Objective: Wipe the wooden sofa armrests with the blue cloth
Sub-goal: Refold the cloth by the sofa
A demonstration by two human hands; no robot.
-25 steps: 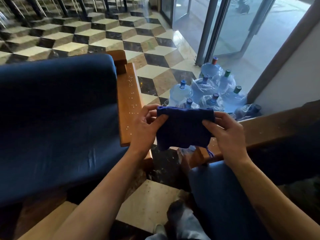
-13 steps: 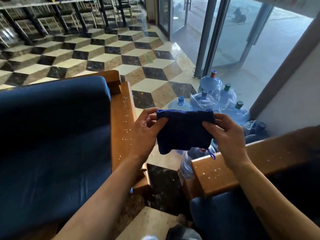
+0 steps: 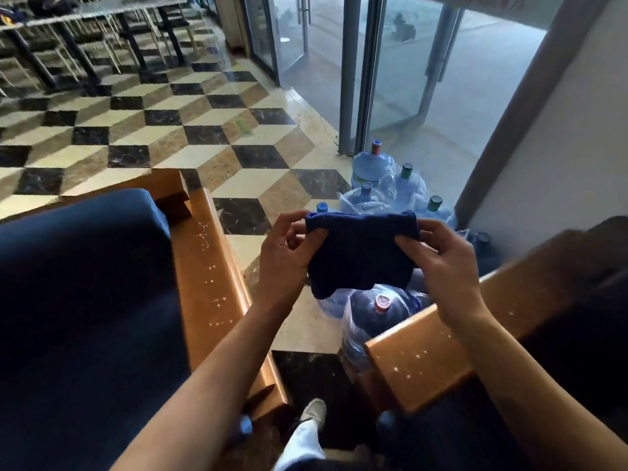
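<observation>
Both hands, left hand (image 3: 285, 256) and right hand (image 3: 445, 263), pinch the folded blue cloth (image 3: 362, 253) in the air between two speckled wooden armrests (image 3: 217, 283), hiding part of the water bottles (image 3: 370, 164) behind.

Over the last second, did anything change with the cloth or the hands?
Hardly. Both hands, left and right, still hold the folded blue cloth in the air between the two speckled wooden armrests. Only the view tilted up, showing more floor and doors. Neither armrest has been wiped.
</observation>
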